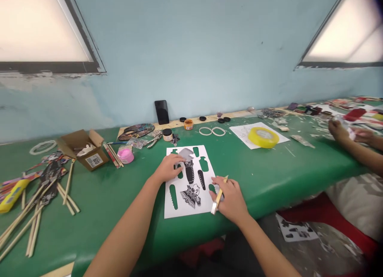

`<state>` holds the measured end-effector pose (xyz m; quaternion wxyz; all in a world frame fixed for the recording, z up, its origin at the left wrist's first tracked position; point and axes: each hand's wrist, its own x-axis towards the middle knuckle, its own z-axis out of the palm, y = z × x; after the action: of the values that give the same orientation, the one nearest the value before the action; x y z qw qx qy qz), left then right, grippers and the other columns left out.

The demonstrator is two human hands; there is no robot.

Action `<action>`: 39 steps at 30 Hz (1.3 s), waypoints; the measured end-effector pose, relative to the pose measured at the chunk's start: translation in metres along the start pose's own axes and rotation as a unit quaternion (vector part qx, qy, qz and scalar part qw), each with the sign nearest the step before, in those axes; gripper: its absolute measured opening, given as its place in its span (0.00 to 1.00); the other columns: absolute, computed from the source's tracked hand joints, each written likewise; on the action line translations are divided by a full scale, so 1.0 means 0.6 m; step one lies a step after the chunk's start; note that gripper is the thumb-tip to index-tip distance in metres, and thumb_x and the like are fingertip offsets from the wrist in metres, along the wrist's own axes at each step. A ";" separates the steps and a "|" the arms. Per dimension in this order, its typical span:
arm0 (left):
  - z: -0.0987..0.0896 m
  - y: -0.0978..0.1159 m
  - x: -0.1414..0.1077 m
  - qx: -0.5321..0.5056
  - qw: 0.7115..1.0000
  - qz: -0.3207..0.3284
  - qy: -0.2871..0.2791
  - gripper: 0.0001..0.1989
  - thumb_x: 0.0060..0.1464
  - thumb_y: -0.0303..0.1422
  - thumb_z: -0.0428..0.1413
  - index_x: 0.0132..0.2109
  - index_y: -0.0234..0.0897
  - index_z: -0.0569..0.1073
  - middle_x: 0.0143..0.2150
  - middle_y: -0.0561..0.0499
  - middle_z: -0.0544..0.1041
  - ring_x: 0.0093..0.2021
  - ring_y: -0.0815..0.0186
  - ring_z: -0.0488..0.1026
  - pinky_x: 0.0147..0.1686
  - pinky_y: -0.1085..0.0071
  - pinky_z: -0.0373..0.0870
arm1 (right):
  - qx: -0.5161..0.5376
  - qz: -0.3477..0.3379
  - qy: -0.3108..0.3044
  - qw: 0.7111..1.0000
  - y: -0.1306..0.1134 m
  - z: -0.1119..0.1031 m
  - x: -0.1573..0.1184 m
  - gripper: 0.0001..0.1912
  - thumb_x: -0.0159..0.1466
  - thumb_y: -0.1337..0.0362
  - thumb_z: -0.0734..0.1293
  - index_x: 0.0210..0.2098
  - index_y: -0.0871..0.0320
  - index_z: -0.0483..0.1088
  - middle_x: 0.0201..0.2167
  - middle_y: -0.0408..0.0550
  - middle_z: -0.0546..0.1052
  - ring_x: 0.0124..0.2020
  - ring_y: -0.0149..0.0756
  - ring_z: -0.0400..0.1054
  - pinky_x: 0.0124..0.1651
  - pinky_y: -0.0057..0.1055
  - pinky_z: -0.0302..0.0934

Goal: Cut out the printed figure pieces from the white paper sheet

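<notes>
Cut sheet on green table, blue wall behind.

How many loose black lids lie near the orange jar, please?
4: one black lid just left of the orange jar, another to its right, and two together farther right. None seems hidden there.

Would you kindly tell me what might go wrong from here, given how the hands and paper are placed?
The paper sheet has several cut-out holes, so the strips between them may tear if the left hand tugs on it. The yellow tool in the right hand is close to the sheet's edge and might snag it. The phone stands propped against the wall and could slide down if knocked.
</notes>
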<state>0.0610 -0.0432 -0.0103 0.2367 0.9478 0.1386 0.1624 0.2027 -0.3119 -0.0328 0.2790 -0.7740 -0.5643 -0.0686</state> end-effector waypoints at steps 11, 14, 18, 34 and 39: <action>0.032 0.024 0.017 0.097 0.993 -0.042 -0.054 0.26 0.64 0.45 0.47 0.66 0.47 0.62 0.69 0.48 0.60 0.69 0.52 0.56 0.68 0.48 0.46 | -0.039 0.012 0.027 0.999 0.004 0.012 0.000 0.13 0.66 0.61 0.64 0.50 0.54 0.68 0.51 0.54 0.77 0.55 0.51 0.70 0.54 0.49 0.64; 0.026 0.015 0.037 0.110 0.990 -0.011 -0.091 0.26 0.64 0.46 0.48 0.66 0.48 0.62 0.70 0.51 0.59 0.69 0.54 0.56 0.68 0.50 0.47 | -0.047 0.023 0.056 0.997 0.008 0.014 -0.001 0.11 0.65 0.58 0.66 0.47 0.51 0.68 0.51 0.54 0.78 0.53 0.52 0.71 0.52 0.51 0.65; 0.018 0.004 0.049 0.118 0.986 0.011 -0.121 0.26 0.65 0.45 0.46 0.68 0.47 0.61 0.71 0.51 0.56 0.70 0.55 0.53 0.69 0.50 0.45 | -0.065 0.023 0.034 0.997 0.002 0.009 0.004 0.11 0.63 0.58 0.68 0.45 0.51 0.69 0.53 0.52 0.77 0.53 0.52 0.72 0.53 0.51 0.66; 0.011 0.003 0.033 0.130 0.978 -0.068 -0.146 0.32 0.60 0.47 0.51 0.68 0.41 0.60 0.72 0.38 0.51 0.72 0.40 0.42 0.63 0.31 0.34 | -0.067 -0.017 -0.045 0.997 -0.002 0.002 0.014 0.12 0.64 0.57 0.66 0.47 0.53 0.70 0.56 0.52 0.76 0.59 0.53 0.67 0.56 0.51 0.59; 0.011 0.001 0.036 0.084 0.981 0.015 -0.177 0.32 0.62 0.44 0.49 0.70 0.42 0.56 0.73 0.47 0.48 0.73 0.53 0.43 0.69 0.51 0.42 | -0.060 -0.011 -0.020 0.998 0.000 0.007 0.012 0.09 0.64 0.61 0.66 0.44 0.53 0.71 0.53 0.51 0.77 0.58 0.52 0.68 0.56 0.51 0.60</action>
<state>0.0834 -0.0389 -0.0104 0.1747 0.9800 0.0936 -0.0166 0.2045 -0.3038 -0.0331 0.2203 -0.7844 -0.5728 -0.0897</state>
